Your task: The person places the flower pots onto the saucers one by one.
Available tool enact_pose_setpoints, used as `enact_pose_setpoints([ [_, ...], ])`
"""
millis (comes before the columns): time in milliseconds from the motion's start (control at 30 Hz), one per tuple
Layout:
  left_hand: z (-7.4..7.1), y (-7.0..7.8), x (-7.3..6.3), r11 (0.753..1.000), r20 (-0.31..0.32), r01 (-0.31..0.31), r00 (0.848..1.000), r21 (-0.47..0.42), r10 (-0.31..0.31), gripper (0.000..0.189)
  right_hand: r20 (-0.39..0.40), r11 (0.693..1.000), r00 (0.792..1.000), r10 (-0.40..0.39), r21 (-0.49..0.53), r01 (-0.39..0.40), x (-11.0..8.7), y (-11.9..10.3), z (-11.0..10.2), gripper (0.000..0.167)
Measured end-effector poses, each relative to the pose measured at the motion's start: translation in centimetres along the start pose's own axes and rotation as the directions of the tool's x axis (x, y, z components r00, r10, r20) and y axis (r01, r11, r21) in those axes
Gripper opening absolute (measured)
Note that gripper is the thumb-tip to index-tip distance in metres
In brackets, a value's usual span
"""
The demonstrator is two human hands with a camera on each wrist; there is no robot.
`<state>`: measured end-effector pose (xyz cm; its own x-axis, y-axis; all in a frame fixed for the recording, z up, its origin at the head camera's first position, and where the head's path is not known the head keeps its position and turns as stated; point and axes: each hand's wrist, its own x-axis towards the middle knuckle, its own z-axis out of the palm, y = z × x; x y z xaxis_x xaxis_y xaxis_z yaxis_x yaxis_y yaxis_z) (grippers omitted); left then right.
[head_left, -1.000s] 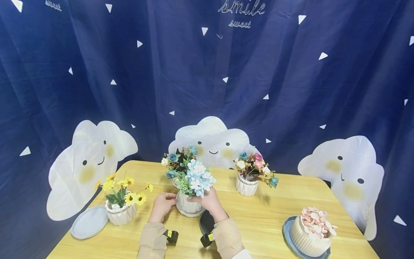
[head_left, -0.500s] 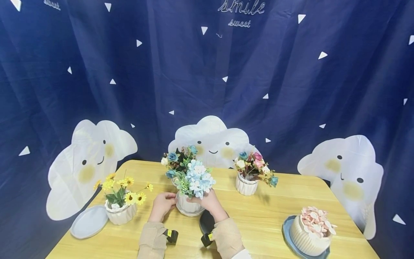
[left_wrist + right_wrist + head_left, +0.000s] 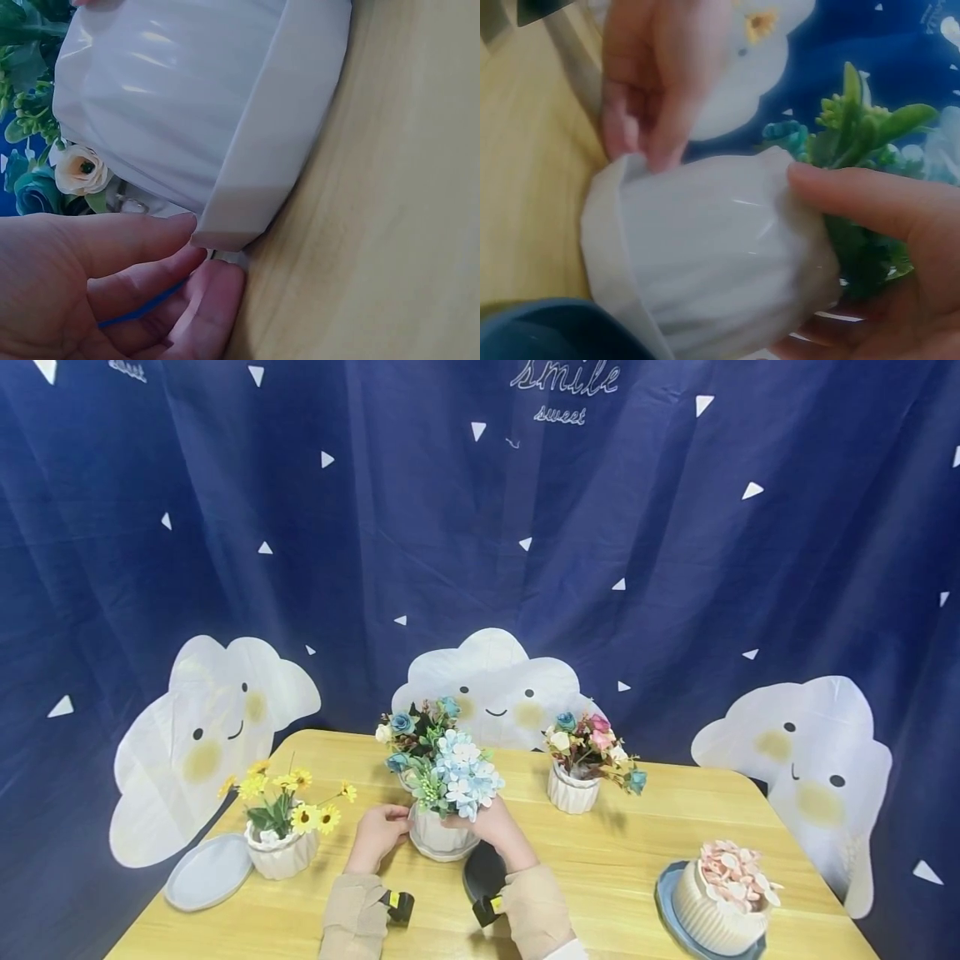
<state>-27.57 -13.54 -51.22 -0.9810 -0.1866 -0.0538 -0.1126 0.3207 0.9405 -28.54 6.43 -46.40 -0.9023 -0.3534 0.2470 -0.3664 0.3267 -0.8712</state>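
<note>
A white ribbed flower pot (image 3: 438, 835) with pale blue hydrangeas (image 3: 467, 777) and greenery stands upright on a white saucer (image 3: 247, 180) at the middle of the table. My right hand (image 3: 495, 828) holds the pot near its top, thumb on one side of the rim and fingers around the other, as the right wrist view shows. Low on the left side, my left hand (image 3: 381, 835) pinches the saucer's edge with its fingertips. Behind the blooms, a second bouquet with blue roses (image 3: 402, 723) hides most of its own pot.
A dark dish (image 3: 483, 870) lies under the right wrist. To the left are a grey plate (image 3: 210, 872) and a pot of yellow daisies (image 3: 281, 856). A pot of mixed roses (image 3: 573, 791) stands back right; a pink-flowered pot (image 3: 712, 906) sits on a blue plate (image 3: 667, 902) at front right.
My right wrist has shifted slightly to the right, while the hand stays at the pot. The left hand and the pot have barely moved.
</note>
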Motion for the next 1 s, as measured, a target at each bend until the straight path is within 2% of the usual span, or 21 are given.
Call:
enact_pose_setpoints([
  [200,-0.1,0.5,-0.3,1.000,0.021,-0.004,1.000,0.030,0.003,0.029,0.034,0.996,0.999,-0.028,-0.085,0.031,0.1,-0.2,-1.1,0.085],
  [333,-0.3,1.0,-0.4,0.997,0.050,-0.012,0.999,0.080,0.008,0.029,0.047,0.991,0.999,-0.007,-0.131,0.013,-0.1,-0.5,-2.0,0.078],
  [500,-0.8,2.1,-0.9,0.986,0.079,-0.024,0.997,0.166,0.011,0.033,0.066,0.990,0.998,-0.004,-0.137,0.013,-0.4,-0.6,-3.0,0.069],
  [567,-1.0,2.6,-1.1,0.983,0.085,-0.036,0.996,0.180,0.021,0.036,0.074,0.988,0.997,-0.036,-0.145,0.047,-0.6,-0.6,-3.4,0.064],
  [667,-1.3,3.2,-1.2,0.980,0.092,-0.055,0.995,0.191,0.038,0.041,0.083,0.992,0.996,-0.029,-0.120,0.039,-0.9,-0.7,-3.9,0.060],
  [767,-1.5,3.7,-1.3,0.978,0.088,-0.051,0.996,0.204,0.033,0.040,0.081,0.996,0.995,0.056,-0.066,-0.051,-1.2,-0.9,-4.3,0.058],
  [900,-1.8,4.5,-1.4,0.962,0.067,-0.103,0.994,0.251,0.088,0.036,0.056,0.985,0.985,0.166,-0.050,-0.163,-1.6,-1.5,-4.8,0.051],
  [1000,-2.0,5.2,-1.6,0.946,0.041,-0.153,0.988,0.286,0.147,0.034,0.032,0.979,0.981,0.189,-0.083,-0.186,-2.0,-2.0,-5.4,0.048],
])
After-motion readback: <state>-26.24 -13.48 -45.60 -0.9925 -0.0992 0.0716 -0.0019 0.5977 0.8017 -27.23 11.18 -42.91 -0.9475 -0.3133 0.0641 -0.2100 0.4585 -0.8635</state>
